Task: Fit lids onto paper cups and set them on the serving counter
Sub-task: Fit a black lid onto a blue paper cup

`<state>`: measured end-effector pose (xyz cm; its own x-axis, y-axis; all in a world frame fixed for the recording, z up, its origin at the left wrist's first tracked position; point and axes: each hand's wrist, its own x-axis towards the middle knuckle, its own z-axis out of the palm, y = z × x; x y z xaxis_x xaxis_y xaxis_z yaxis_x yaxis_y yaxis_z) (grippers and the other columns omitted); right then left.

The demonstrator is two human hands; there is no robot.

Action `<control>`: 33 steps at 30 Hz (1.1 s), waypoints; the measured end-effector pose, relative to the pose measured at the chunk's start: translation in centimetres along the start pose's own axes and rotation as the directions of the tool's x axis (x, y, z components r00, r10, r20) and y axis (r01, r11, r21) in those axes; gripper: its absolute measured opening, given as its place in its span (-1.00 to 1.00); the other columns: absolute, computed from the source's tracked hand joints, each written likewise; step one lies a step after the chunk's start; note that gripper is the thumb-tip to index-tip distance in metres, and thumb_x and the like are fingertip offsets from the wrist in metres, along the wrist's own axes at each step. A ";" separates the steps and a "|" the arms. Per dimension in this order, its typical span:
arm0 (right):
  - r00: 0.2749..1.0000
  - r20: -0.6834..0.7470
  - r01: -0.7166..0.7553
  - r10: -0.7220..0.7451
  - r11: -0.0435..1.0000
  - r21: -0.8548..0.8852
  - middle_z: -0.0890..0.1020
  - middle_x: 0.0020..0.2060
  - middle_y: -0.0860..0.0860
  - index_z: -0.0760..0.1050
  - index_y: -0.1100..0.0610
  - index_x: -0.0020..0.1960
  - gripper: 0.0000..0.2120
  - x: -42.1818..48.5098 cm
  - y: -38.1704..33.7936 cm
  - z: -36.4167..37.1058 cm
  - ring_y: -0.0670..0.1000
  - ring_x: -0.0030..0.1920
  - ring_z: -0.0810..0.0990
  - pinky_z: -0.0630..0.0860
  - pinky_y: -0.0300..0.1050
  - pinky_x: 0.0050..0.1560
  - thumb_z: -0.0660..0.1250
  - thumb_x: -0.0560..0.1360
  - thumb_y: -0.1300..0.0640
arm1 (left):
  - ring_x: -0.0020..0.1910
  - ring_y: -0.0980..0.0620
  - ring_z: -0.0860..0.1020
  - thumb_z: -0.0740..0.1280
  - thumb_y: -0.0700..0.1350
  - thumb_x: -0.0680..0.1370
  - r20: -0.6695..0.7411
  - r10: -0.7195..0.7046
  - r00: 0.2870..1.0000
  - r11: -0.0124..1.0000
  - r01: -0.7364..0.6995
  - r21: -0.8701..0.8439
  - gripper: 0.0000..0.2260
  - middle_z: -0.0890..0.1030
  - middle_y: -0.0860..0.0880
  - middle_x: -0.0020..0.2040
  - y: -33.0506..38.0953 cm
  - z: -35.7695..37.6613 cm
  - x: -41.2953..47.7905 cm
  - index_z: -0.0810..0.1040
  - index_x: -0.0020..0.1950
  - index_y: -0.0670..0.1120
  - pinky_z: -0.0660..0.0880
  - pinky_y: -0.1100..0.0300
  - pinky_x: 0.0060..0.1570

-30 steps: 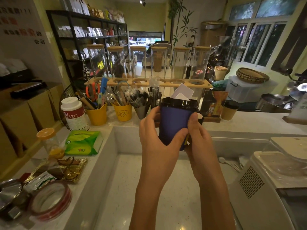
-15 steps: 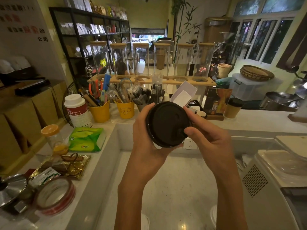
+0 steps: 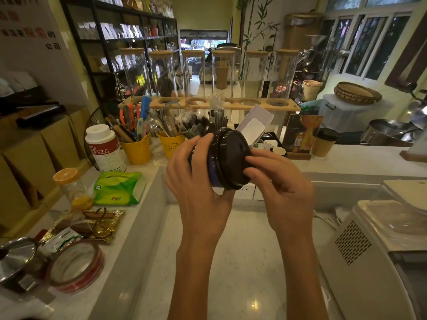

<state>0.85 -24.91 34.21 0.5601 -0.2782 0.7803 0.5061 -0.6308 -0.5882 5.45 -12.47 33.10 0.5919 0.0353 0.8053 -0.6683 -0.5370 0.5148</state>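
A dark blue paper cup [image 3: 212, 170] with a black lid [image 3: 232, 157] on it is tipped on its side in the air above the lower worktop. My left hand [image 3: 198, 181] wraps the cup's body from the left. My right hand [image 3: 280, 183] presses its thumb and fingers on the lid's face and rim. Most of the cup is hidden behind the lid and my fingers. A brown paper cup [image 3: 323, 143] with a black lid stands upright on the serving counter [image 3: 360, 161] at the right.
Yellow tubs of utensils [image 3: 136, 148] and a white canister [image 3: 105, 147] stand at the back left. A green tissue pack [image 3: 119, 188], a roll of tape [image 3: 76, 265] and a pot lid [image 3: 16, 257] lie left. A white machine [image 3: 374, 248] fills the right.
The cup went from upright to tipped with its lid facing me, then turned so the lid faces right. My right hand shifted onto the lid's face.
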 end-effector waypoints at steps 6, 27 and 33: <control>0.993 -0.051 0.100 -0.103 0.993 -0.062 0.63 0.08 0.02 0.59 0.19 0.15 -0.78 0.4 -0.5 0.7 -0.04 0.13 0.61 0.57 -0.15 0.17 0.27 0.54 0.20 | 0.38 -0.12 0.35 0.63 -0.04 0.29 -0.155 -0.010 0.988 0.998 0.001 -0.057 -0.20 0.44 -0.18 0.35 -0.1 1.0 -0.4 0.26 0.40 -0.06 0.39 -0.24 0.26; 0.908 -0.044 -0.253 0.417 0.628 0.736 0.75 -0.06 0.01 0.56 0.14 0.07 -0.79 0.8 -1.3 3.2 0.03 0.01 0.73 0.64 -0.16 -0.05 0.19 0.61 0.09 | 0.13 -0.15 0.59 0.36 -0.04 0.59 -0.425 -0.141 0.894 0.866 -0.096 -0.490 -0.75 0.60 -0.15 0.21 0.1 1.5 2.0 0.47 0.13 0.31 0.50 -0.31 0.19; 0.783 -0.012 -0.396 0.622 0.513 0.762 0.75 -0.07 0.01 0.61 0.10 0.07 -0.78 1.8 -1.3 4.4 -0.03 -0.01 0.72 0.64 -0.20 -0.09 0.22 0.61 0.06 | 0.32 -0.17 0.41 0.58 0.05 0.35 -0.362 -0.119 0.925 0.948 0.214 0.235 -0.29 0.54 -0.17 0.29 3.2 1.6 -0.6 0.28 0.37 -0.02 0.36 -0.17 0.28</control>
<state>4.04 -21.38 35.45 0.7451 -0.6191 0.2479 0.5377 0.3378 -0.7725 3.62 -15.54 33.80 0.4640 0.4017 0.7895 -0.4010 -0.6995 0.5916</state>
